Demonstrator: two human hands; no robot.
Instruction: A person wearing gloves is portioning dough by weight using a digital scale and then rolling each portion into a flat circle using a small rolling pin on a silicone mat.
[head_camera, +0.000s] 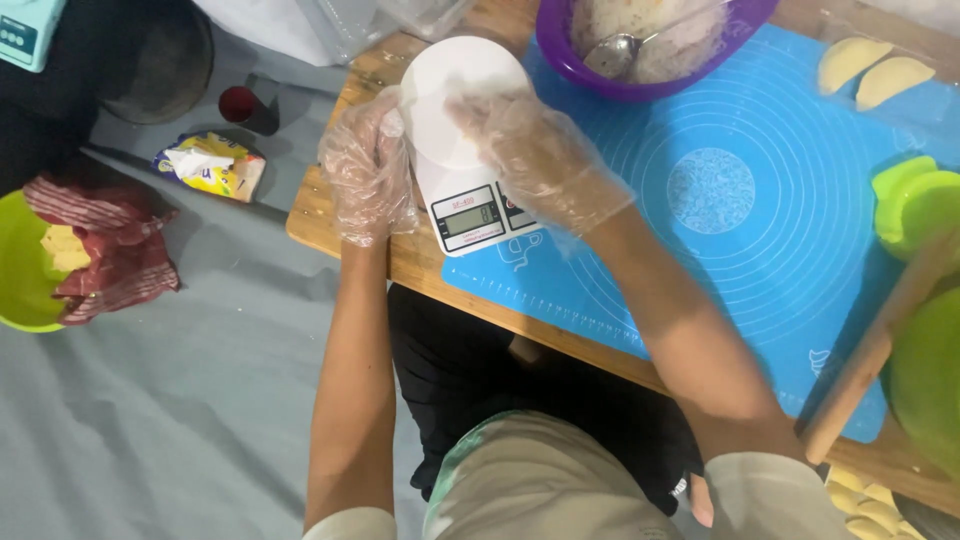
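Observation:
Both my hands wear clear plastic gloves. My left hand (368, 168) and my right hand (535, 155) hold a flat white round of dough (438, 125) just above a small white kitchen scale (480, 215), whose round platform (465, 65) shows behind the dough. The scale sits at the left end of a blue baking mat (740, 230) on a low wooden table (330, 225). A floury round patch (711, 190) marks the middle of the mat.
A purple bowl (650, 85) with filling and a spoon (615, 52) stands behind the scale. Two folded dumplings (870, 70) lie at the back right. A green press (915, 200), a wooden rolling pin (870, 350) and a green bowl (925, 380) sit at right. On the floor are a cloth-covered green bowl (25, 260) and a packet (210, 165).

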